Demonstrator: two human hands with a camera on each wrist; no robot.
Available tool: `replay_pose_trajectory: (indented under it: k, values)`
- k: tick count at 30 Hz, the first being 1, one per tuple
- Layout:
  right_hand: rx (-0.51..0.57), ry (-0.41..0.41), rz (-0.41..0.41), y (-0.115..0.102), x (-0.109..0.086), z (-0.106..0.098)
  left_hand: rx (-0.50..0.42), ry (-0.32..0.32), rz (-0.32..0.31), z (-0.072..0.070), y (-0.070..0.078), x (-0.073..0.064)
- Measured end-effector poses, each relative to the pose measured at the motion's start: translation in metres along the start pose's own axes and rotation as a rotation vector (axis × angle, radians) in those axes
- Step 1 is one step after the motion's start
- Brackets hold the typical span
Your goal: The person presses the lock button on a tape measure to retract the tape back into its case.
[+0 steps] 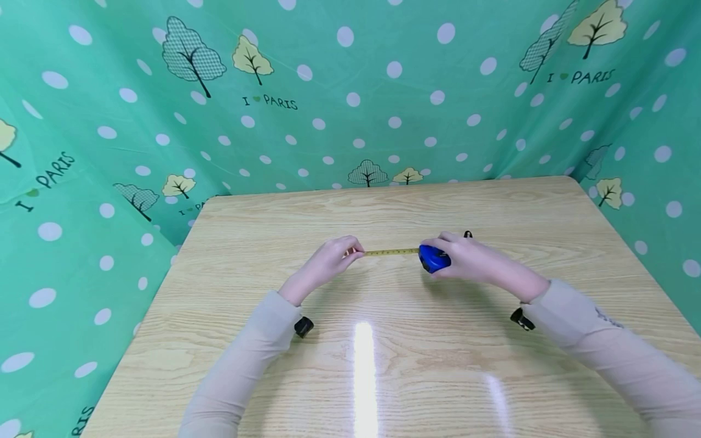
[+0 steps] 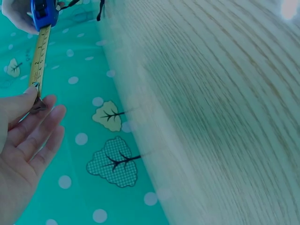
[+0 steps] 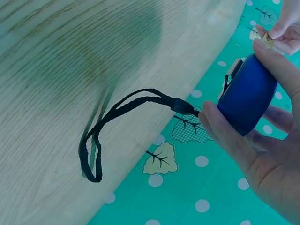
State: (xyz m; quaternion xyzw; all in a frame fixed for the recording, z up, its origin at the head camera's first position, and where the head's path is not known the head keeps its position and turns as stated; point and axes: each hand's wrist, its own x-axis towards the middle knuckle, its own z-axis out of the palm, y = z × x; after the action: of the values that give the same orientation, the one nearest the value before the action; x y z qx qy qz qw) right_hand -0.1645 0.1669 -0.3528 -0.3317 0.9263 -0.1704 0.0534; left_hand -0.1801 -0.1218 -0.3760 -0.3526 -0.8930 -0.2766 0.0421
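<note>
A blue tape measure (image 1: 433, 259) is gripped by my right hand (image 1: 465, 258), its fingers and thumb wrapped round the case. Out of the case runs a short length of yellow tape (image 1: 391, 252), stretched level toward the left. My left hand (image 1: 331, 260) pinches the tape's metal end hook (image 2: 38, 105) between thumb and forefinger, the other fingers loosely bent in the left wrist view. From the case hangs a black wrist strap (image 3: 136, 101), looping down over the table in the right wrist view. Both hands are above the middle of the table.
A light wood-grain table (image 1: 274, 377) spreads under both arms. Green curtain (image 1: 328, 79) with white dots and printed trees surrounds its back and sides. Black wrist-camera mounts (image 1: 303, 326) sit at both sleeve cuffs. Bright light reflections streak the tabletop.
</note>
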Motion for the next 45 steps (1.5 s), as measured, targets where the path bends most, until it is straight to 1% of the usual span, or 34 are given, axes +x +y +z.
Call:
replay_pose_trajectory:
  k: [7, 15, 18, 26, 30, 36, 41, 45]
  values:
    - [0.017, 0.006, 0.012, -0.003, 0.002, 0.0, 0.001, -0.004, 0.015, -0.001, 0.002, 0.002]
    - [0.007, 0.024, -0.014, -0.008, 0.006, 0.003, 0.004, -0.027, 0.042, 0.003, 0.006, 0.006]
    - [0.004, 0.022, -0.018, -0.01, 0.009, 0.003, 0.003, -0.024, 0.056, 0.005, 0.009, 0.008]
    - [-0.005, 0.03, -0.034, -0.015, 0.012, 0.003, 0.013, -0.01, 0.068, 0.008, 0.012, 0.012]
    - [-0.006, 0.034, -0.039, -0.015, 0.013, 0.004, 0.008, -0.018, 0.067, 0.009, 0.013, 0.013]
    - [0.007, 0.03, -0.04, -0.015, 0.013, 0.006, -0.014, -0.034, 0.038, 0.011, 0.014, 0.015]
    - [0.007, 0.039, -0.06, -0.016, 0.013, 0.008, -0.008, -0.03, 0.027, 0.012, 0.016, 0.015]
    - [0.005, 0.051, -0.078, -0.017, 0.015, 0.009, 0.006, -0.018, 0.033, 0.013, 0.016, 0.015]
